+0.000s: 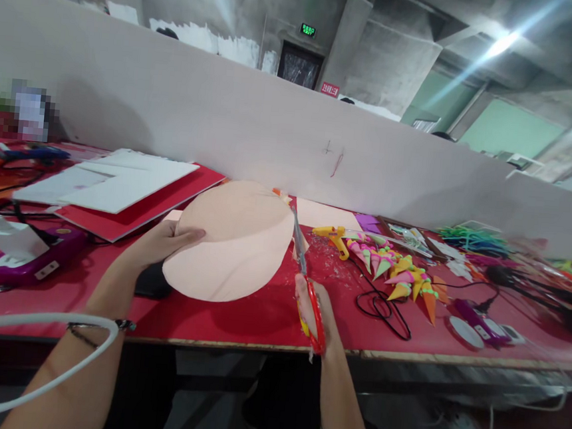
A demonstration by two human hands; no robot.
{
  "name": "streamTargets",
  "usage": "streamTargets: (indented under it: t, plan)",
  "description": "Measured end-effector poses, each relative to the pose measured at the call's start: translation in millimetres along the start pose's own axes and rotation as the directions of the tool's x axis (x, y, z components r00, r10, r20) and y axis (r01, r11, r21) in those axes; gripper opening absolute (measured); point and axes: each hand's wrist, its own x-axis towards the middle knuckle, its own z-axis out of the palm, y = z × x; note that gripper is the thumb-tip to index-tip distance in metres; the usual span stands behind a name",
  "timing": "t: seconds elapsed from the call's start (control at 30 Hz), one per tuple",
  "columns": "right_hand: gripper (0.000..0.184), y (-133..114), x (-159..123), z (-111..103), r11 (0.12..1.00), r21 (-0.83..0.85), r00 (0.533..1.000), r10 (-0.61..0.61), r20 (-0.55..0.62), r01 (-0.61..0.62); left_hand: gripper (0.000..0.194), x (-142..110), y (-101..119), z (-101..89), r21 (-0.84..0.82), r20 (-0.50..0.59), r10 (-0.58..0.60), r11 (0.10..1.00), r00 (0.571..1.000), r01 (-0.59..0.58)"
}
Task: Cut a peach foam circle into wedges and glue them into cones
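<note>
With my left hand (180,237) I pinch the left edge of a round, pale-peach sheet (231,263), above the red worktop (250,330). My right hand's (328,310) fingers grip red-and-yellow-handled metal scissors (303,259), blades at the sheet's right edge. A yellow glue gun (337,235) lies further right.

The disc (230,246) is pale peach, the scissors (316,308) red-handled

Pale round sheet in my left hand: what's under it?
Past the near edge of the round sheet, the red tabletop shows, with part of a black object at lower left. Anything beneath the sheet is covered, so I cannot tell.
</note>
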Motion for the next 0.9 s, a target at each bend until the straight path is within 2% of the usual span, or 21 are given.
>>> streamTargets:
  t: [0.07,0.2,0.3,0.43,0.53,0.63,0.77,0.9]
  plan:
    - [0.042,-1,1,-3,0.999,-0.05,1.0,0.005,-0.013,-0.006,0.038,1,-2,-0.6,-0.007,-0.009,-0.002,1.0,1.0,0.002]
    - [0.04,-3,3,-10,0.994,-0.11,0.999,0.018,0.032,-0.015,0.039,4,-7,-1.2,-0.058,-0.037,-0.01,0.998,0.999,0.007]
    - [0.039,-2,3,-12,0.986,-0.167,0.999,0.026,0.019,-0.022,0.036,8,-9,-0.6,-0.113,-0.147,0.015,0.993,0.989,-0.032]
    - [0.032,3,3,-10,0.969,-0.247,1.0,0.019,0.023,-0.013,0.027,16,-13,0.7,-0.184,-0.337,0.063,0.974,0.939,-0.131]
    - [0.027,8,3,-8,0.952,-0.307,1.0,0.01,-0.006,-0.011,0.017,22,-17,1.4,-0.227,-0.43,0.079,0.955,0.899,-0.192]
    - [0.025,11,3,-7,0.934,-0.357,0.999,-0.013,-0.032,0.001,0.018,25,-17,3.7,-0.286,-0.504,0.091,0.921,0.859,-0.265]
    - [0.024,12,3,-8,0.93,-0.366,0.998,-0.038,-0.055,0.015,0.02,23,-12,13.2,-0.408,-0.501,0.067,0.861,0.863,-0.303]
    - [0.026,12,4,-13,0.956,-0.29,0.995,-0.065,-0.073,0.041,0.004,19,-7,28.1,-0.565,-0.437,-0.015,0.783,0.9,-0.261]
